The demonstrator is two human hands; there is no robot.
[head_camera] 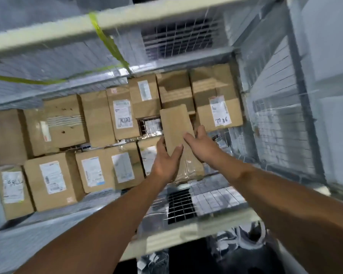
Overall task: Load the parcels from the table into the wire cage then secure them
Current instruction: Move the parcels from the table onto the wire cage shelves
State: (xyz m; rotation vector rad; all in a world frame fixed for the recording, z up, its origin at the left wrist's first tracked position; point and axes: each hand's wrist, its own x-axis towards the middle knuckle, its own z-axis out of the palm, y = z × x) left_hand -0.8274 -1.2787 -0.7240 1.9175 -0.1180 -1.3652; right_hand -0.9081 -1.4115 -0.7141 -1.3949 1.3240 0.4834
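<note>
Wire cage (275, 125), boxes (53, 175) stacked | left hand (164, 163), right hand (203, 145): fingers (200, 131) narrow, gripping slim parcel (174, 123)

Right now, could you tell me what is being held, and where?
A brown parcel, by its lower half: left hand on the left edge, right hand on the right edge.

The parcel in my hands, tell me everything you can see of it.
The parcel is a narrow, plain brown cardboard box, with no label showing on its upper face. It points away from the person, its far end over the stacked boxes inside the wire cage. The left hand grips its left edge, the right hand its right edge, thumbs on top.
</note>
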